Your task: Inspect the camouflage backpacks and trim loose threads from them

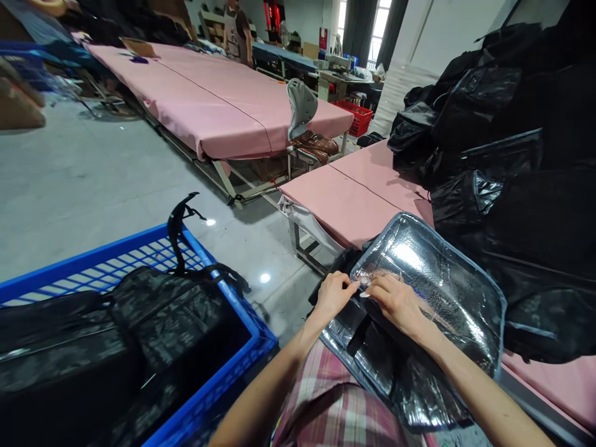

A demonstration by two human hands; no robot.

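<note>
A black bag with a shiny silver foil lining (433, 279) lies open at the edge of the pink table, close against my body. Its foil-lined flap is edged in grey-blue binding. My left hand (334, 293) is closed in a pinch at the flap's near left corner, on the binding. Just to its right, my right hand (395, 302) is closed over the same corner, fingertips almost touching the left ones. A small white piece (364, 295) shows at the right fingertips; its kind is unclear.
A blue plastic crate (258, 335) holding dark camouflage-patterned bags (172, 310) stands at left. Black bags (521, 186) are heaped at right on the pink-covered table (354, 192). Beyond are a grey chair (302, 108), a longer pink table (223, 118) and a standing person (237, 34).
</note>
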